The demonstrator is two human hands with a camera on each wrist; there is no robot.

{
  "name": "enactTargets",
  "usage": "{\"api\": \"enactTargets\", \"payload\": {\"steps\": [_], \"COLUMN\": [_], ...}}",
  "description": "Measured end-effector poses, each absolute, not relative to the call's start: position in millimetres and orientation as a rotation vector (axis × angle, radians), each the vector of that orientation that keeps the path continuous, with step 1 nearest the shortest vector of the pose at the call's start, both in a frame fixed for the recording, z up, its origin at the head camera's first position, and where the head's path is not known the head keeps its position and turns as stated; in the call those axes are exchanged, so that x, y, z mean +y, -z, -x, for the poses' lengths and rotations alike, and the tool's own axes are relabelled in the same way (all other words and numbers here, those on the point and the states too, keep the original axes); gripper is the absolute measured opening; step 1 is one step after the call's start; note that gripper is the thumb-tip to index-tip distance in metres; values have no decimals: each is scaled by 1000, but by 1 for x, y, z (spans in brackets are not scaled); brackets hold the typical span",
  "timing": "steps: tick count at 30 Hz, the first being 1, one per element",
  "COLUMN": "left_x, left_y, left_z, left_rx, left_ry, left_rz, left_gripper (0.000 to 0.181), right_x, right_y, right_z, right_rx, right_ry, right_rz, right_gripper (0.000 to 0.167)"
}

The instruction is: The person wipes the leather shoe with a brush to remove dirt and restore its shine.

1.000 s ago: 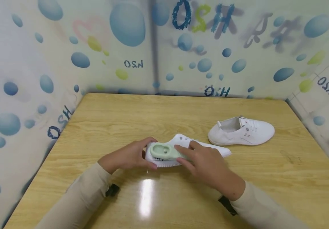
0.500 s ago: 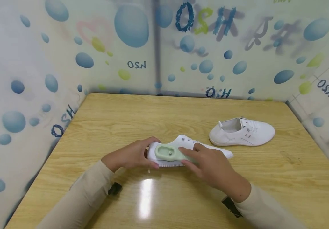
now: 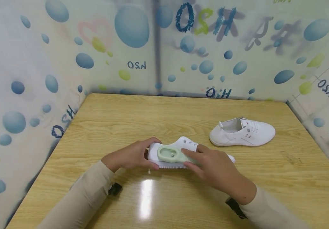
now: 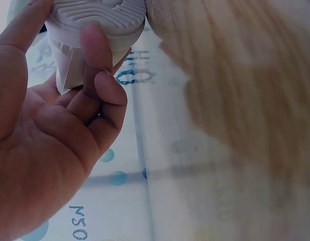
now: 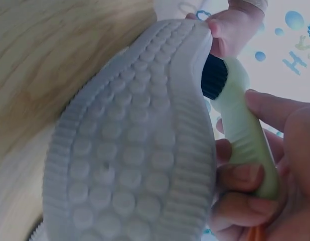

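Note:
In the head view a white shoe (image 3: 164, 165) lies on its side, its sole towards the person. My left hand (image 3: 135, 155) grips its heel, which the left wrist view shows between thumb and fingers. My right hand (image 3: 217, 167) holds a pale green brush (image 3: 168, 154) by its handle, the head against the shoe's side near the heel. Dark bristles (image 5: 214, 77) face the shoe in the right wrist view, beside its studded sole (image 5: 125, 150). The right hand covers part of the toe end.
A second white shoe (image 3: 256, 133) stands upright on the wooden table (image 3: 124, 121), behind and to the right of the first. Walls (image 3: 164, 47) with blue and green spots enclose the table at the back and sides.
My right hand and the brush have moved slightly right along the shoe, away from the heel. My left hand keeps its grip on the heel, and the head view has shifted a little.

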State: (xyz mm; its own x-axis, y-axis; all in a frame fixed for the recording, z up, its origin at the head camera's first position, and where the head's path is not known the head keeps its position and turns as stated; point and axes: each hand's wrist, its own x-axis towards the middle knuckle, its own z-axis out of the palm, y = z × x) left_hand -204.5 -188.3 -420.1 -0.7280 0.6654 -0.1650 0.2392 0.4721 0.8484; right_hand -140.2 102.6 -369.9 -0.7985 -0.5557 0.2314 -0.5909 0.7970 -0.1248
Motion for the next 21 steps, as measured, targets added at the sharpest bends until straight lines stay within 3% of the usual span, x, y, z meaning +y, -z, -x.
{"api": "enactTargets", "payload": {"steps": [7,21], "left_x": [-188,-188], "left_y": [420,422], "left_z": [204,205], "left_rx": [2251,2237], "left_ry": [-1186,-1210], "left_rz": [-720,-719], "left_gripper": [72,73], "right_x": [114,92], "right_y": [362,374], "right_z": [137,143], "right_rx": [-2832,-2745], "right_ry": [-289,-265], "right_rz": [-884,-934], "right_gripper": [37,39]}}
